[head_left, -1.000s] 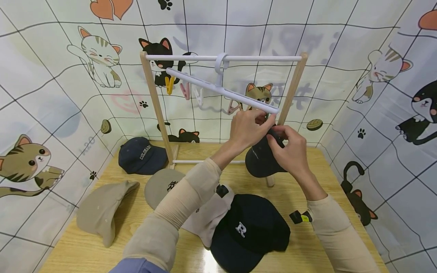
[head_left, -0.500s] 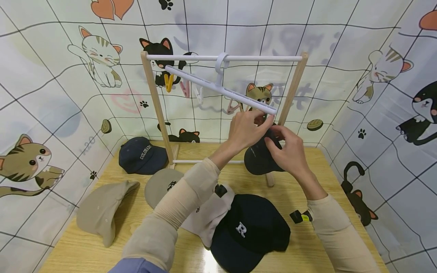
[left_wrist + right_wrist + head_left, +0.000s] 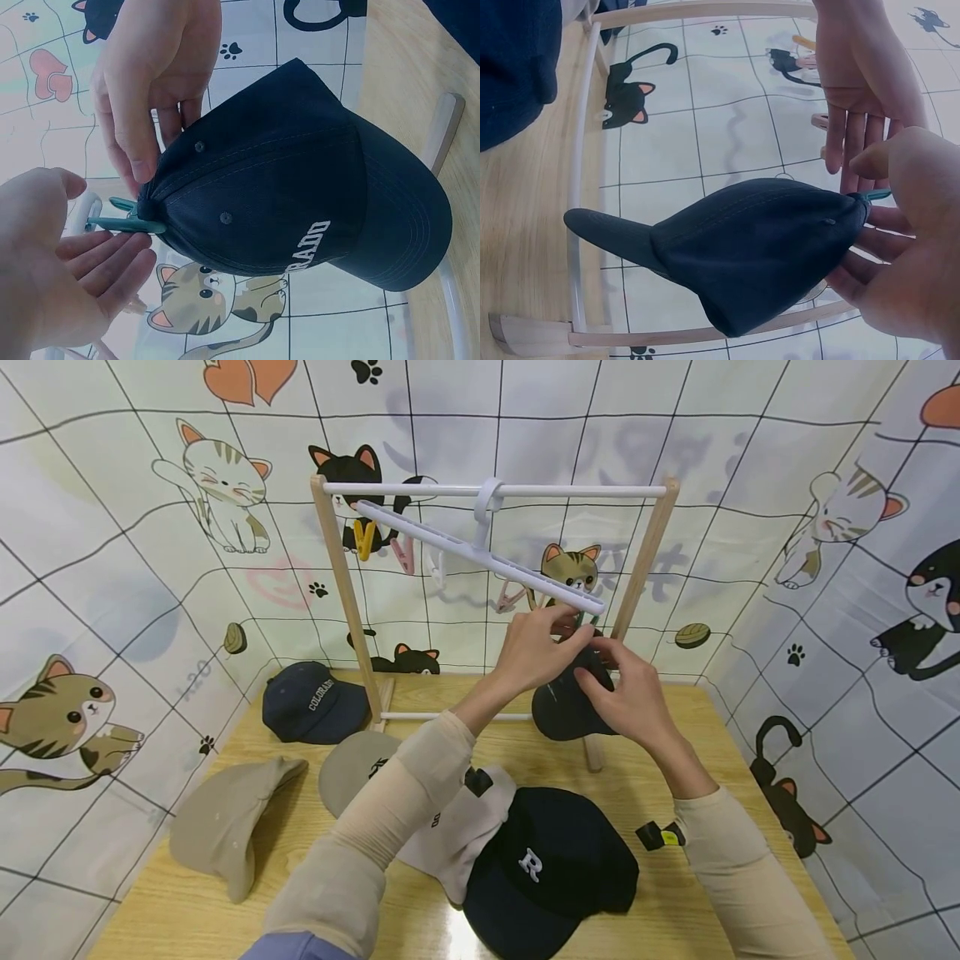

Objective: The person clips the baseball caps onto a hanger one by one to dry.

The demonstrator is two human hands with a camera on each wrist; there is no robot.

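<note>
A dark navy cap (image 3: 270, 172) with white lettering ending in "RADO" hangs brim down. A green clothespin (image 3: 127, 223) grips the top of its crown, below the low right end of a white hanger (image 3: 480, 556). My left hand (image 3: 532, 647) is at the clothespin, its fingers loosely extended under it and the thumb apart in the left wrist view. My right hand (image 3: 633, 689) is beside the crown. In the right wrist view its fingers (image 3: 874, 244) touch the cap near the top, and the thumb stands off it.
The hanger hooks over the rail (image 3: 412, 490) of a wooden rack, with several other clothespins (image 3: 363, 539) on it. On the table (image 3: 675, 893) lie a navy Colorado cap (image 3: 311, 702), two beige caps (image 3: 217, 818), a pale cap (image 3: 457, 835) and a black R cap (image 3: 555, 860).
Both hands have shifted slightly left with the hanging cap, and their fingers have loosened. The green clothespin now shows between them. The hanger's left end has moved a little up and left.
</note>
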